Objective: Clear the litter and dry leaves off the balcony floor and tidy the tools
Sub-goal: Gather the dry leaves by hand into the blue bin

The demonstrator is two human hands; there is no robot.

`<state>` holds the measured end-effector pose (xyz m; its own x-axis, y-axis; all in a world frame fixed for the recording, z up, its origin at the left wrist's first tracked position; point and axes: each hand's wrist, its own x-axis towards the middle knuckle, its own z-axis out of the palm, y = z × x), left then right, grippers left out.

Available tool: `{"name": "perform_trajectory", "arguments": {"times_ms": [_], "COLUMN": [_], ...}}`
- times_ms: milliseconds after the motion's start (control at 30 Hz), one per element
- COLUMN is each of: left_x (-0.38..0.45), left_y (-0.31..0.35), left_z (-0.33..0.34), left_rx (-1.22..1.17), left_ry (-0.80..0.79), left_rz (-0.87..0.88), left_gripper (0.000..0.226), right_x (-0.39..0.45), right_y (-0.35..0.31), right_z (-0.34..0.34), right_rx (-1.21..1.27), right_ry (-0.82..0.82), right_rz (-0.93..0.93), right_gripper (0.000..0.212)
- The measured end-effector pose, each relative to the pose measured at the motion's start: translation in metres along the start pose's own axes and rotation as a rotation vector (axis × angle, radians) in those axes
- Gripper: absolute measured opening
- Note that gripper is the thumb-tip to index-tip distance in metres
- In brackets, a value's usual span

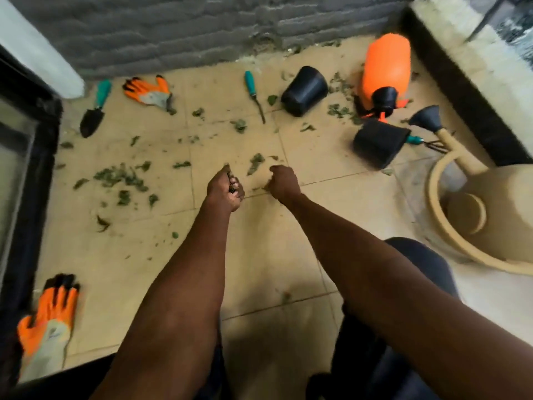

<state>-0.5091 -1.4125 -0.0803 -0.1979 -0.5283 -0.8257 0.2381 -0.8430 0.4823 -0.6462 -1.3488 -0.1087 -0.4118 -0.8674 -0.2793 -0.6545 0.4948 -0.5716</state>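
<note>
Both hands down at floor level, mid-tile. Left hand [226, 187] is curled tight around something small and dark, looks like leaf scraps, can't confirm. Right hand [284, 181] is curled too, with a bit of green showing at the fingertips; likely pinching a leaf, but motion blur makes that a judgement.

Leaves [121, 177] are scattered all over the floor [259, 255]: thickest patch left of the left hand, another cluster near the sprayer [386, 67], single pieces just ahead of both hands.

Handling: the leaves look dry, light and brittle. They'll crumble under a hard pinch and drift with any draught. Better to rake them into a pile with flat fingers, then scoop from underneath with a cupped palm. Fine crumbs won't come up by hand.

Tools not yet tidied:
- trowel [93, 111] near the far wall, stiff, take by the teal handle
- second teal-handled tool [253, 93], thin metal shaft, grab the handle, not the tip
- two black pots [304, 90] tipped over, light and slightly flexible, hold by the rim
- gloves [150, 92], one far, one near left; soft, any grip works
- watering can [490, 197] on the right, weight unknown, can't see whether it holds water

Task is early: most litter is on the floor.
</note>
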Motion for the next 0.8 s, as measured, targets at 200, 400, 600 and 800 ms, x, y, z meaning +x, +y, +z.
{"name": "perform_trajectory", "arguments": {"times_ms": [200, 400, 600, 800], "left_x": [0.024, 0.028, 0.036, 0.037], "left_y": [-0.006, -0.01, -0.001, -0.007], "left_z": [-0.044, -0.053, -0.057, -0.067], "left_rx": [-0.107, -0.167, -0.196, -0.188], "left_ry": [0.026, 0.039, 0.021, 0.026], "left_rz": [-0.074, -0.091, -0.076, -0.085], "left_gripper": [0.044, 0.041, 0.04, 0.04], "right_x": [-0.018, -0.003, 0.048, 0.083], "right_y": [0.026, 0.03, 0.019, 0.003], "right_z": [0.076, 0.05, 0.02, 0.043], "right_rx": [-0.507, -0.46, 0.187, 0.039], "right_ry": [-0.202, -0.032, 0.389, 0.116], "right_rz": [-0.268, -0.448, 0.197, 0.026], "right_gripper": [0.054, 0.03, 0.032, 0.045]}}
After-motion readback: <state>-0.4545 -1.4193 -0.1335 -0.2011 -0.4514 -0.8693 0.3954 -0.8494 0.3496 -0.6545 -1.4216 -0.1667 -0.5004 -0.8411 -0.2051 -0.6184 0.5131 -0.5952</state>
